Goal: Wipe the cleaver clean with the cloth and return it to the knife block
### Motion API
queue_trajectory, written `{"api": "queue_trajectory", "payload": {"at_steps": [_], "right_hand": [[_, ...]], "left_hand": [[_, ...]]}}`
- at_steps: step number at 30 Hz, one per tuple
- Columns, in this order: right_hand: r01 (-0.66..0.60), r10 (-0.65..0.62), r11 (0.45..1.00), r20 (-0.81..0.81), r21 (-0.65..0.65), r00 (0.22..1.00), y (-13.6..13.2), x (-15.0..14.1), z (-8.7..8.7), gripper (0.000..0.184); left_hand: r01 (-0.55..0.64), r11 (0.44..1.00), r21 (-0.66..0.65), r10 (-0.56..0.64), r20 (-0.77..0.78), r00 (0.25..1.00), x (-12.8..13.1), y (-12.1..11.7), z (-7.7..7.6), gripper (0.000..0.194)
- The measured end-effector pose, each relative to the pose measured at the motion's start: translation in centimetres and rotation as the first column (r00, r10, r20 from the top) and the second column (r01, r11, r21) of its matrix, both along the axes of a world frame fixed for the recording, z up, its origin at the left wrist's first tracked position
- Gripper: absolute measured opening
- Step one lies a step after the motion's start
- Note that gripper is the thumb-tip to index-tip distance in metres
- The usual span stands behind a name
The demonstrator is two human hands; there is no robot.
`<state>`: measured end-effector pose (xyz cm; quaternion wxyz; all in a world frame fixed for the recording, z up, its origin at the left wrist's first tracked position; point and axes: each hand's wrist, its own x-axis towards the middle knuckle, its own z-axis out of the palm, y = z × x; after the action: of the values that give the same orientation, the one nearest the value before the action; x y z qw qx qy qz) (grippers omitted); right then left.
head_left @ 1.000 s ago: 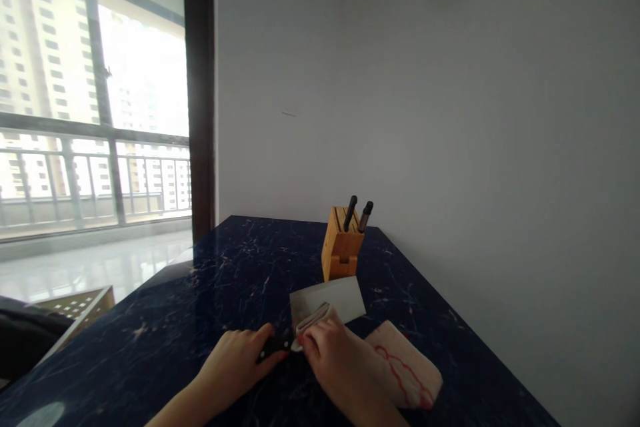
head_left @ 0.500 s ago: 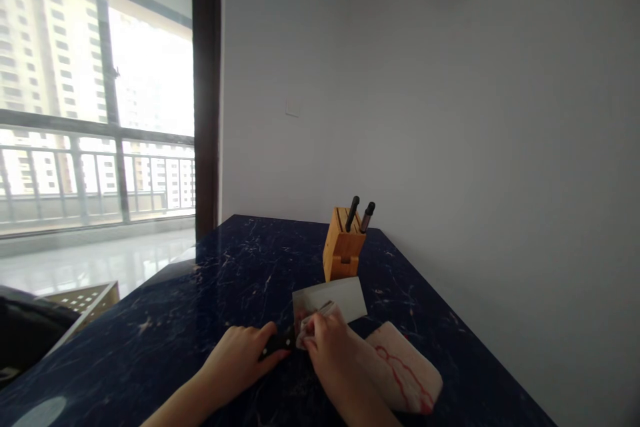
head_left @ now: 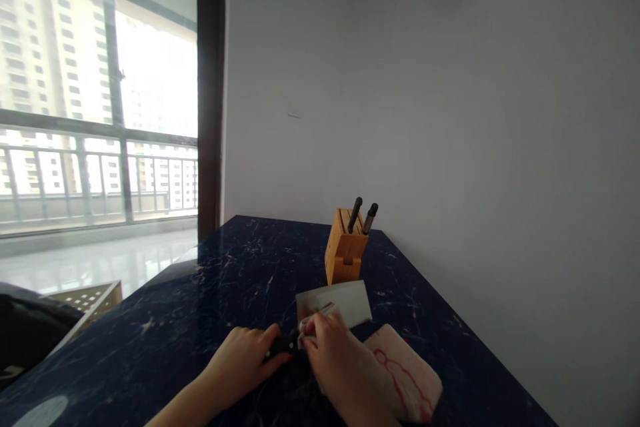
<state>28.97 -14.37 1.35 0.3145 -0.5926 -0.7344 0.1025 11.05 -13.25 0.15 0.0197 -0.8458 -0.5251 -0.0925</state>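
A cleaver [head_left: 347,300] with a broad metal blade and a black riveted handle is held over the dark table, its blade pointing to the right. My left hand [head_left: 245,355] is wrapped round the handle. In my right hand [head_left: 327,347] is a pinched wad of pale tissue [head_left: 303,333], pressed against the blade near the handle. The fingers hide part of the tissue and the blade's lower left corner. Beside my right forearm lies a folded whitish cloth [head_left: 403,370] with red line markings, partly covered by the arm.
Just beyond the blade stands a wooden knife block [head_left: 345,253] with two dark-handled knives in it. The blue-black marbled table [head_left: 240,280] has its right edge along the grey wall. At the lower left are a perforated beige chair [head_left: 93,300] and a black item [head_left: 30,327].
The whole view has shifted slightly, so things sit a little further right. Both hands keep their holds on the cleaver and the tissue.
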Motion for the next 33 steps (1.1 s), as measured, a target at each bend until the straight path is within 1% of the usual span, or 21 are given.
{"api": "queue_trajectory", "payload": {"at_steps": [4, 8, 11, 16, 22, 26, 28, 30, 33], "right_hand": [[0.022, -0.022, 0.999, -0.005, 0.026, 1.000, 0.2, -0.2, 0.2, 0.014], [0.015, -0.015, 1.000, 0.053, 0.002, 0.998, -0.5, 0.0, 0.7, 0.013], [0.003, -0.002, 1.000, 0.067, -0.014, 0.998, -0.4, 0.1, 0.2, 0.013], [0.043, -0.043, 0.999, 0.016, 0.022, 0.999, 0.7, 0.1, -1.0, 0.011], [0.006, -0.006, 1.000, 0.117, 0.007, 0.993, -0.5, 0.4, -0.4, 0.011], [0.032, -0.032, 0.999, 0.053, 0.007, 0.998, -0.3, 0.4, -0.7, 0.011], [0.041, -0.042, 0.999, 0.016, 0.035, 0.999, -0.1, 0.4, -0.7, 0.010], [0.024, -0.025, 0.998, 0.010, 0.065, 1.000, -0.1, 0.4, -0.6, 0.010], [-0.019, 0.017, 0.998, 0.034, 0.057, 0.999, -0.4, 0.5, -0.3, 0.011]], "left_hand": [[0.012, 1.000, 0.001, -0.012, -0.016, 1.000, 0.0, 0.0, 0.0, 0.041], [0.025, 1.000, 0.017, -0.024, -0.035, 0.999, -0.1, 0.1, -0.3, 0.038], [0.041, 0.999, 0.035, -0.039, -0.049, 0.998, -0.2, 0.2, -0.4, 0.037], [0.067, 0.996, 0.051, -0.063, -0.085, 0.994, -0.2, 0.1, -0.4, 0.036], [0.058, 0.998, 0.040, -0.055, -0.072, 0.996, -0.2, 0.1, -0.3, 0.036], [0.077, 0.996, 0.047, -0.073, -0.081, 0.994, -0.2, 0.2, -0.6, 0.037], [0.092, 0.994, 0.054, -0.087, -0.087, 0.992, -0.3, 0.2, -0.7, 0.039], [0.099, 0.993, 0.058, -0.093, -0.093, 0.991, -0.3, 0.1, -0.7, 0.038], [0.096, 0.993, 0.063, -0.090, -0.101, 0.991, -0.3, 0.1, -0.6, 0.036]]}}
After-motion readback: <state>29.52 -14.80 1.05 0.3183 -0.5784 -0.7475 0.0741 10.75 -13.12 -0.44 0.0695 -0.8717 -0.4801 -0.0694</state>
